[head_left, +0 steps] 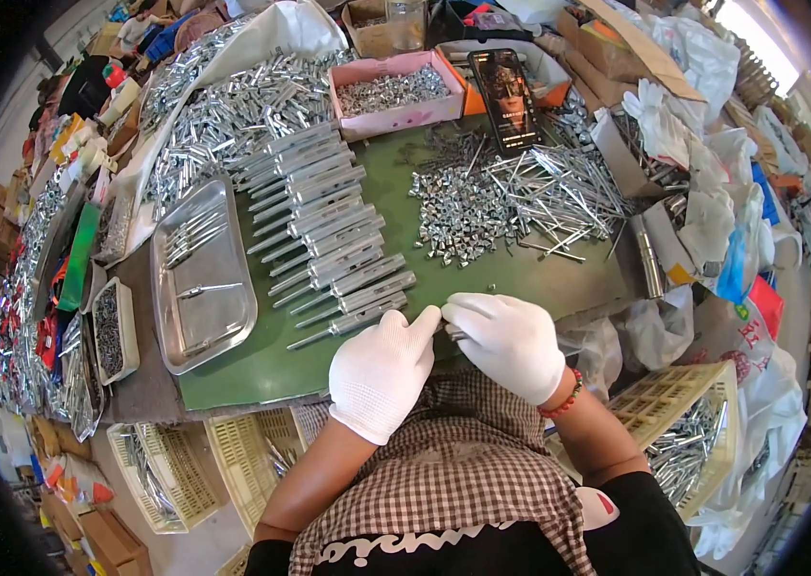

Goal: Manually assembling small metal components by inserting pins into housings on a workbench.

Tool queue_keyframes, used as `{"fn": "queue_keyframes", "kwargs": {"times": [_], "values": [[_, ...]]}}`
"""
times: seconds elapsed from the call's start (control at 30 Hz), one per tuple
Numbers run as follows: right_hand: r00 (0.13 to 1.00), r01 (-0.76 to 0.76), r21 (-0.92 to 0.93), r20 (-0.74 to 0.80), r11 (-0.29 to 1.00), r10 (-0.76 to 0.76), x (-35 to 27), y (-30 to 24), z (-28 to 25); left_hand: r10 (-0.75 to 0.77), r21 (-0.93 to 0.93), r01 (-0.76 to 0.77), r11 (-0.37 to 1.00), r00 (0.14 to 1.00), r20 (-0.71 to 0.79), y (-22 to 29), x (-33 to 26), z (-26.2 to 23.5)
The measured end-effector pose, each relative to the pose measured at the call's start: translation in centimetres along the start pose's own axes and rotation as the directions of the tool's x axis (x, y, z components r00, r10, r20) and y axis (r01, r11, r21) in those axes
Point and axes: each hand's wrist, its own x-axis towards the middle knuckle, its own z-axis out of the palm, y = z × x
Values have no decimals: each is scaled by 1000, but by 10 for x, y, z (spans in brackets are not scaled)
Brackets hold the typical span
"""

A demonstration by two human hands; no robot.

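My left hand [384, 372], in a white knit glove, is closed with its index finger and thumb reaching to the right hand's fingertips. If it grips anything, the glove hides it. My right hand [506, 346], gloved alike, has its fingers curled in a pinch over a small shiny metal part [453, 332], mostly covered by the fingers. Just left of my hands, a stepped row of slotted metal tubes with thin rods [343, 254] lies on the green work mat [521, 288]. Beyond the right hand are a heap of small metal nuts [463, 216] and a pile of long thin pins [564, 197].
A steel tray [244, 298] holding several rods lies at left. Behind are a large heap of metal sleeves [242, 106], a pink box of small parts [394, 96] and a propped phone [506, 101]. A metal cylinder [648, 259] is at right; plastic crates [170, 480] sit below the table.
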Motion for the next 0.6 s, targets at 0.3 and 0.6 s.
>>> {"fn": "queue_keyframes", "kwargs": {"times": [0.3, 0.6], "values": [[922, -353, 212, -90, 911, 377, -4, 31, -18, -35, -23, 36, 999, 998, 56, 2, 1, -2], [967, -250, 143, -18, 958, 255, -1, 27, -13, -22, -21, 23, 1000, 999, 40, 1, 0, 1]]}}
